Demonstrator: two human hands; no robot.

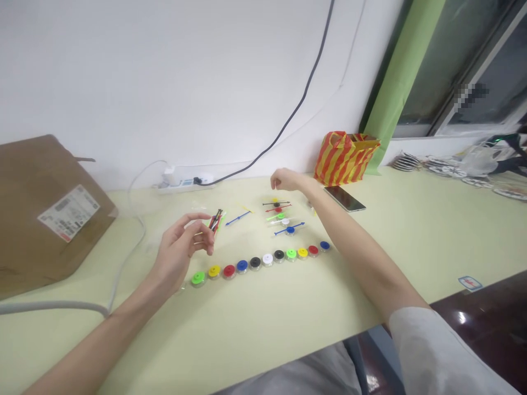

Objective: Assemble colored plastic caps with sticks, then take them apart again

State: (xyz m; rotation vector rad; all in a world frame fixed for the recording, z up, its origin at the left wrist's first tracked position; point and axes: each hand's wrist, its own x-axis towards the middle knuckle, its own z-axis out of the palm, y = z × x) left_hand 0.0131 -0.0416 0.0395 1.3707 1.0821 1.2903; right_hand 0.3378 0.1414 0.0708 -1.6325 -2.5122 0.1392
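Note:
My left hand (pixel 187 237) hovers over the table's left part, its fingers loosely bent and apart. Just beyond its fingertips is a small bundle of coloured plastic arrows (pixel 216 220); whether they touch I cannot tell. Farther back, my right hand (pixel 285 179) has its fingers curled together, and what they hold, if anything, is hidden. Below it runs a short column of round bases bearing arrows, among them a black arrow (pixel 276 203), a red arrow (pixel 279 208) and a blue arrow (pixel 290 229). A loose blue arrow (pixel 237 218) lies between the hands.
A slanting row of coloured round bases, including a green one (pixel 198 278) and a white one (pixel 267 259), crosses the table (pixel 247 329). Around it are a cardboard box (pixel 37 214), a power strip (pixel 185 185), a striped bag (pixel 343 158) and a phone (pixel 345 198).

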